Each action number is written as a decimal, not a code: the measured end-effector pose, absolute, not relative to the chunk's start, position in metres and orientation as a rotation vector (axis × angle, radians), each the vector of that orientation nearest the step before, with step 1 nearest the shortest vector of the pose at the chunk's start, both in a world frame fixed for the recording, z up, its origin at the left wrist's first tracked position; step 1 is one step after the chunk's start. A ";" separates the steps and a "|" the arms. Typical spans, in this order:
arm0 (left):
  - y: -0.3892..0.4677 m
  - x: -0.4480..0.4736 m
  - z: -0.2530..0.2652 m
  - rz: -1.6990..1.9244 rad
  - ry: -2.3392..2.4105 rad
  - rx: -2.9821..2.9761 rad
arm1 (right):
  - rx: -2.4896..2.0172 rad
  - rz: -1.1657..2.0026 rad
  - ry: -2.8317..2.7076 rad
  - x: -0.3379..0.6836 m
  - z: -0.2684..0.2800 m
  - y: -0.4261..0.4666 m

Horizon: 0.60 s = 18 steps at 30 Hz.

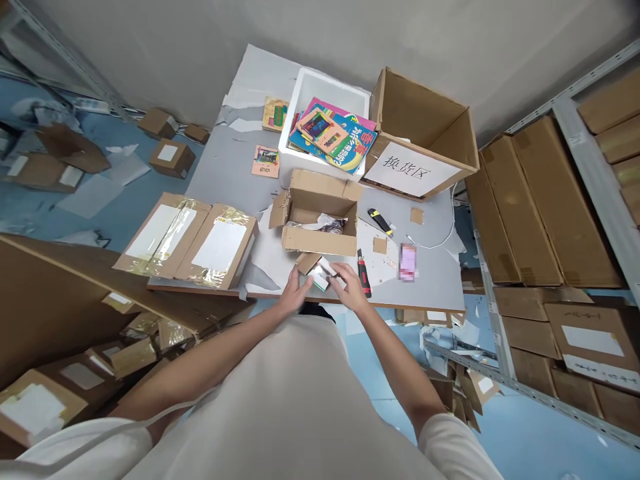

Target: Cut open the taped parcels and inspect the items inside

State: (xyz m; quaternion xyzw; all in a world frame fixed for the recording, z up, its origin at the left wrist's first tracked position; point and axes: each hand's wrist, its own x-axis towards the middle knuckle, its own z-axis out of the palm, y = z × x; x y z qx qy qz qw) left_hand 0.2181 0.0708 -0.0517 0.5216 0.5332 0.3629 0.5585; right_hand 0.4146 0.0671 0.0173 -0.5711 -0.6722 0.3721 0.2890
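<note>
Close to my body, at the table's front edge, I hold a small cardboard box [309, 263] with white flaps standing up. My left hand [294, 292] grips its left side, thumb on the near face. The fingers of my right hand [350, 287] pinch at the flaps on its right; what lies inside is hidden. Just beyond it stands an open brown carton [320, 239] with crumpled paper and dark plastic in it. A red-and-black utility knife [364, 273] lies right of my right hand, and a yellow-and-black cutter [381, 222] lies farther back.
A white foam box [287, 160] full of books and a large open carton [425, 107] with a handwritten label stand at the back. Taped parcels [187, 241] lie at the left, a pinkish blurred item [407, 262] at the right. Shelves [575, 153] of cartons flank the right side.
</note>
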 end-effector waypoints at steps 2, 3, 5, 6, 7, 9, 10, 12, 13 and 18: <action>0.072 0.231 -0.046 0.881 1.249 1.138 | -1.483 1.021 -1.794 0.409 0.017 0.055; 0.072 0.234 -0.044 0.871 1.247 1.111 | -1.470 1.063 -1.772 0.407 0.017 0.050; 0.075 0.234 -0.038 0.840 1.228 1.114 | -1.502 1.153 -1.644 0.403 0.015 0.046; 0.078 0.232 -0.035 0.815 1.214 1.142 | -1.552 1.173 -1.542 0.400 0.013 0.049; 0.081 0.230 -0.032 0.783 1.191 1.189 | -1.612 1.176 -1.426 0.398 0.011 0.054; 0.087 0.226 -0.028 0.697 1.127 1.311 | -1.668 1.202 -1.220 0.392 0.007 0.069; 0.090 0.225 -0.027 0.654 1.094 1.368 | -1.642 1.242 -1.155 0.390 0.005 0.077; 0.094 0.224 -0.027 0.588 1.039 1.450 | -1.518 1.327 -1.118 0.388 0.005 0.087; 0.095 0.224 -0.028 0.581 1.028 1.468 | -1.456 1.345 -1.140 0.388 0.006 0.088; 0.104 0.227 -0.044 0.715 0.990 1.453 | -1.258 1.214 -1.605 0.401 0.017 0.071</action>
